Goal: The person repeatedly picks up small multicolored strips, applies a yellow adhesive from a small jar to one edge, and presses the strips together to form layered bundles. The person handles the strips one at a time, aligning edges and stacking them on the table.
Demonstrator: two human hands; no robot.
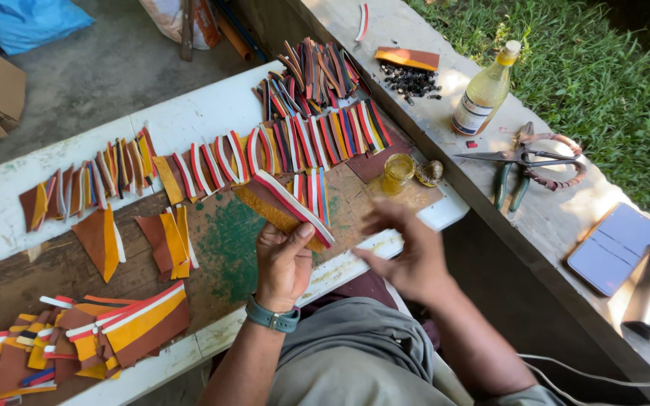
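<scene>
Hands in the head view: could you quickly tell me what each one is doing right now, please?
Left hand: closed on a striped strip.
Right hand: open, blurred, holding nothing.

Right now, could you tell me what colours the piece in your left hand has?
Brown piece with white and red edge stripes, yellowish-tan underneath; head view.

Bright daylight pours in from your upper right, and the grass (566,68) and stone ledge (445,113) there run hot, close to washed out. The glass bottle (484,92) glows with the sun through it. Your left hand (283,265) sits sharp and evenly lit over the workboard (227,240), but your right hand (408,252) smears into motion blur, fingers hard to separate. Shade deepens toward the lower right, perhaps from the ledge. Edges bow slightly, wide-lens style.
</scene>
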